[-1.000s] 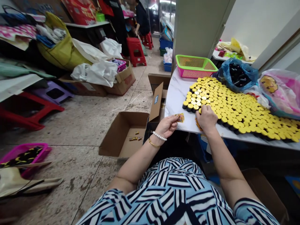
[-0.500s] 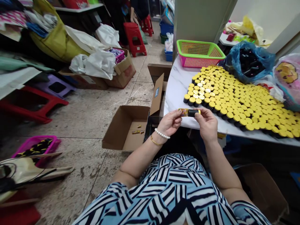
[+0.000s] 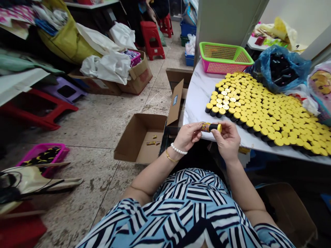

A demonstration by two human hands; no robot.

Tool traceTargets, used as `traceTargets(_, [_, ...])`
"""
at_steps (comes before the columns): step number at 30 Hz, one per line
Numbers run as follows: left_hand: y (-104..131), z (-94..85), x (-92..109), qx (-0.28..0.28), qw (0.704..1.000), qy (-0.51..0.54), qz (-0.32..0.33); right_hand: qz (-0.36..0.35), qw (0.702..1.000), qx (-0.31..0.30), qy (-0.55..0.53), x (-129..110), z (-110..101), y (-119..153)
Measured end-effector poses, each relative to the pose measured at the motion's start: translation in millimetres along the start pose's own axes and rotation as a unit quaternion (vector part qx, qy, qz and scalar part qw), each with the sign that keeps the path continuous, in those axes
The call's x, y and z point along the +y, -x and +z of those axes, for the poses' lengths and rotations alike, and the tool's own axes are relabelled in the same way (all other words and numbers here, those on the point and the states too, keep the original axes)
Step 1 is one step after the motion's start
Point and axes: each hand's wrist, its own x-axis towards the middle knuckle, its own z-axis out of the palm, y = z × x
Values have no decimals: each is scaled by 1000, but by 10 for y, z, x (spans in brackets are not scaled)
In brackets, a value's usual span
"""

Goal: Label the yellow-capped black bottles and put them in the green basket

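Over the table's front edge, both hands hold a small black tube (image 3: 214,126) with a yellow end, lying sideways. Its left part carries a colourful printed sleeve (image 3: 206,127); I cannot tell whether this is a label or a separate piece. My left hand (image 3: 188,135), with a pearl bracelet and a gold bangle at the wrist, pinches the printed end. My right hand (image 3: 227,139) grips the black part near the yellow end, thumb in front. Just beyond stand many upright black tubes with yellow tops (image 3: 253,106), packed closely on the white table (image 3: 195,93).
A green and pink basket (image 3: 224,65) and a blue bag of black pieces (image 3: 281,69) stand behind the tubes. An open cardboard box (image 3: 131,137) with several small pieces sits left of my knees. Red stools (image 3: 152,39) and a seated person are farther back.
The tube has turned slightly, so its yellow end shows more. My right fingers have shifted around that end. The whole view has moved a little to the left.
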Motion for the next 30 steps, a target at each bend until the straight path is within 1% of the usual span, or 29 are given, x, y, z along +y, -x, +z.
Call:
traceTargets(4, [74,18,2,4,1000,-21,4,-34,999,-8,-21,24,-14,31])
traceTargets(7, [165,20,-33,15,1000,-22,3,-13,997,-50,-59,19,-46,63])
traceTargets(8, [206,13,-48,26,999,-27,12,-1,996,-60,-65,16,-60,82])
traceTargets(10, [294,-16,-78,44,996,-47,54,7,996,-61,-69,11,-85,131])
traceTargets(11, [337,-38,-90,41,994,-61,82,1,996,-54,-70,11,-94,159])
traceTargets(12, [376,-65,-100,22,991,-77,104,-7,996,-48,-70,12,-101,188])
traceTargets(13, [406,-95,-109,-10,989,-94,114,-14,996,-50,-68,14,-105,216])
traceTargets(15, [441,-164,-125,-75,984,-126,100,-13,995,-81,-51,17,-110,268])
traceTargets(16, [445,-201,-134,-92,983,-138,82,-5,994,-107,-36,15,-116,292])
traceTargets(18, [436,-274,-152,-97,983,-149,46,12,987,-158,-1,2,-140,333])
traceTargets(19, [429,-305,-161,-93,984,-147,31,14,985,-174,20,-8,-159,351])
traceTargets(21, [417,-348,-173,-93,987,-134,4,-6,981,-183,69,-30,-201,384])
traceTargets(22, [416,-357,-176,-94,987,-130,-4,-27,979,-177,95,-37,-218,401])
traceTargets(24, [423,-343,-176,-92,987,-133,3,-61,978,-155,128,-37,-228,438])
traceTargets(25, [431,-324,-174,-90,986,-141,20,-55,981,-141,124,-29,-219,457])
traceTargets(26, [440,-299,-171,-90,983,-156,44,-30,986,-125,105,-14,-201,477])
traceTargets(28, [458,-251,-163,-89,969,-207,100,64,992,-100,38,23,-147,512])
traceTargets(30, [474,-224,-157,-81,951,-265,139,151,984,-88,-25,57,-94,536])
